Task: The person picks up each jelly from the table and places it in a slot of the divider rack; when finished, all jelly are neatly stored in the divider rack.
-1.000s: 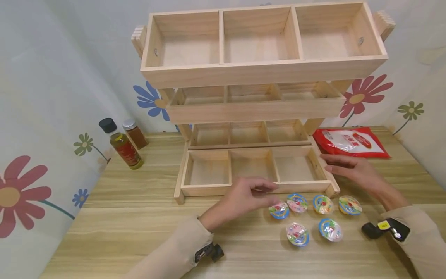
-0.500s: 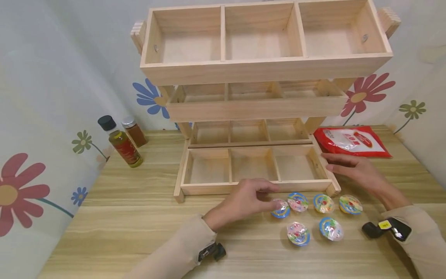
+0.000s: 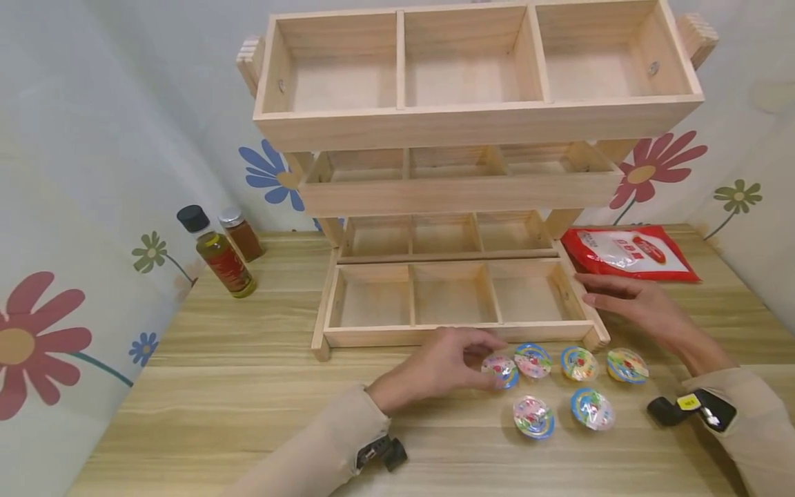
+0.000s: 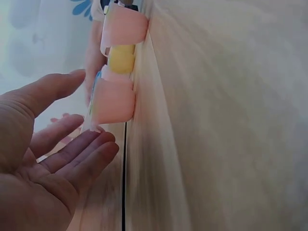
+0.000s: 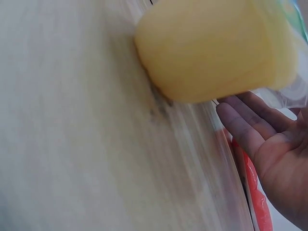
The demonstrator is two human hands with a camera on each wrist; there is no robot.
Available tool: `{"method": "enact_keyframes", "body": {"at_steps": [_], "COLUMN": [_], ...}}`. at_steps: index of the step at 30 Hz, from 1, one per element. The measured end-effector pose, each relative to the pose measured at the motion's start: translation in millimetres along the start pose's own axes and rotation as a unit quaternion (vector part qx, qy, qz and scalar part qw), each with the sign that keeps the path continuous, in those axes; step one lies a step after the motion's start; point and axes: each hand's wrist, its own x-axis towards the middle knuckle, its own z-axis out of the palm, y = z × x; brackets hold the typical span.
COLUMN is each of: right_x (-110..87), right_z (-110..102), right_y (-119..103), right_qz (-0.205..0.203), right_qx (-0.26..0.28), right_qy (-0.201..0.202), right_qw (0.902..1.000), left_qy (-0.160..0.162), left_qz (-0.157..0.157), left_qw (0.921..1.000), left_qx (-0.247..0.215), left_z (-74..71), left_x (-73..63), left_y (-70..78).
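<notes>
Several small jelly cups with printed lids sit on the table in front of a tiered wooden rack. My left hand is around the near side of the leftmost jelly cup, thumb and fingers spread. In the left wrist view this pink cup stands just beyond the fingertips, not gripped. My right hand rests beside the rack's lower right side, fingers loosely extended and holding nothing. A yellow cup looms close in the right wrist view, partly in front of the right fingers.
A red and white bag lies behind the right hand. An oil bottle and a small brown jar stand left of the rack. Two jelly cups, one pink and one blue-rimmed, form the nearer row. A flowered curtain hangs behind.
My left hand has shifted slightly right and nearer, its thumb now lower beside the leftmost jelly cup. My right hand stays beside the rack.
</notes>
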Motion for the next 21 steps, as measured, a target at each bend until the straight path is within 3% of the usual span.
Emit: {"method": "enact_keyframes", "body": {"at_steps": [17, 21], "right_x": [-0.5, 0.6], "right_z": [0.3, 0.8], "right_y": [1.7, 2.3], "right_qz": [-0.008, -0.008], "right_qx": [-0.006, -0.008], "right_qy": [0.005, 0.002], "right_qw": [0.9999, 0.9999], "left_qy": [-0.017, -0.020], "left_qz": [0.006, 0.011], "left_qw": [0.9994, 0.9997], "left_qx": [-0.031, -0.013], "left_z": [4.2, 3.9], "left_x": [2.1, 1.3], "left_y": [-6.3, -6.7]}}
